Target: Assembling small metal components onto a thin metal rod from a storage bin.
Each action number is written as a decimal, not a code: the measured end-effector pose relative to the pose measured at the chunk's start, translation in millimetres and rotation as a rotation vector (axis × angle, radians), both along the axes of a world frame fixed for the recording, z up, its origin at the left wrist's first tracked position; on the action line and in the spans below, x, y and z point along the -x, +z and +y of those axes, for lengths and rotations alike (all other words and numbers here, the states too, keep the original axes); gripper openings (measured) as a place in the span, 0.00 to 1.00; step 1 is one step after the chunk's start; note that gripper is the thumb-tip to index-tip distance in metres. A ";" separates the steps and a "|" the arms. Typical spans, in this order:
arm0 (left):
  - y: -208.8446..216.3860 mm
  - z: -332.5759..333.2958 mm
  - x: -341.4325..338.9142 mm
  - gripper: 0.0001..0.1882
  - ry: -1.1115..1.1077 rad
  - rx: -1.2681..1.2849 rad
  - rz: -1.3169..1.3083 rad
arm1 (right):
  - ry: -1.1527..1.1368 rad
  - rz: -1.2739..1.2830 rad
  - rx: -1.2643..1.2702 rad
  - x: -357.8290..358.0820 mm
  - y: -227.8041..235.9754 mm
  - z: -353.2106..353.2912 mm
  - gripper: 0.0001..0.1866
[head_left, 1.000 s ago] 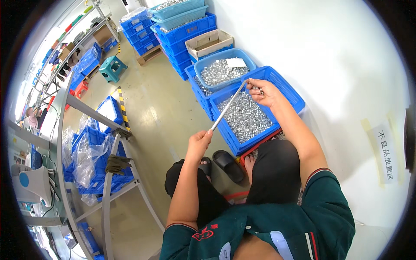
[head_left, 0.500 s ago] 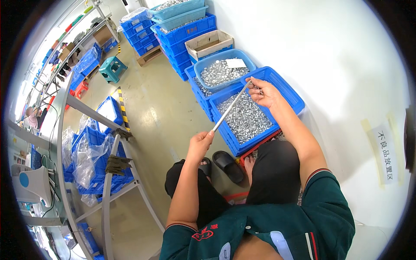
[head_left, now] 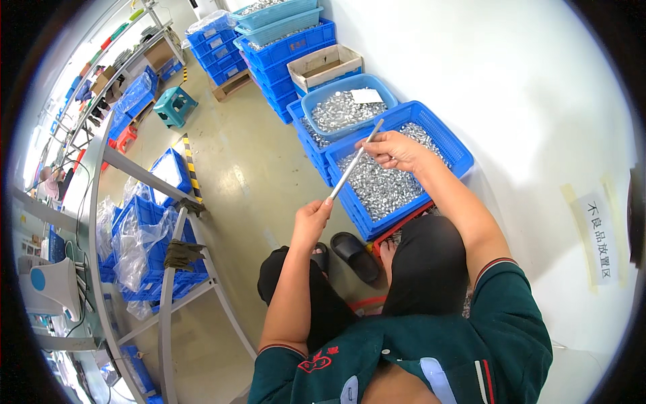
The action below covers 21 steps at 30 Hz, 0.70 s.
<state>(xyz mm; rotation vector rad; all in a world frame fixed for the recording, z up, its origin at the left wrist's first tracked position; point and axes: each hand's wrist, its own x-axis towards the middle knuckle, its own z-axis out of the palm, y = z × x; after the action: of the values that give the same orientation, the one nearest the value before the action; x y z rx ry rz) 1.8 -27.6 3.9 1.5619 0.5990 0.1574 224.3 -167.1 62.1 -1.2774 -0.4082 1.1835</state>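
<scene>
Both hands gripping a thin metal rod over a blue crate of small metal parts.

Left hand (head_left: 311, 219) clamps the rod's (head_left: 355, 160) lower end; right hand (head_left: 397, 149) pinches it near the top, at 1 o'clock from the left. Rod slants above the blue crate (head_left: 452, 145), round blue basin (head_left: 323, 97) at 11 o'clock. Risk, as judged: loosened right pinch tips rod, spilling parts onto the floor (head_left: 249, 168).

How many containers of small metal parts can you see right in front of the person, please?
2: a rectangular blue crate under the right hand, and a round-cornered light blue tub just behind it. Further stacked bins may hold more.
</scene>
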 end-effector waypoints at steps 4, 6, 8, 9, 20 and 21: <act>1.2 0.4 -1.9 0.19 0.042 0.035 0.001 | -0.079 0.177 -0.068 -17.2 -12.8 -5.3 0.11; 1.6 1.4 -1.0 0.19 0.037 0.030 -0.004 | -0.126 0.258 -0.058 -23.7 -16.3 -9.3 0.10; 1.8 2.9 1.1 0.19 0.030 0.027 -0.003 | -0.179 0.325 -0.076 -24.1 -16.8 -10.9 0.09; 2.3 3.4 1.9 0.19 0.025 0.017 0.002 | -0.180 0.326 -0.075 -25.2 -17.7 -11.7 0.09; -3.4 4.3 3.5 0.19 -0.030 -0.040 0.023 | -0.350 0.391 -0.286 -30.8 -19.1 -15.2 0.14; -3.5 4.2 3.6 0.19 -0.032 -0.049 0.028 | -0.352 0.413 -0.322 -31.2 -18.7 -15.9 0.15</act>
<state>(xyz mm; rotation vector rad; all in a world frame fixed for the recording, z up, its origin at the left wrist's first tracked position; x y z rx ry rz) -1.8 -23.5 0.5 1.6222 0.5949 0.1270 255.5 -183.0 43.4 -0.7619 -0.0587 0.9989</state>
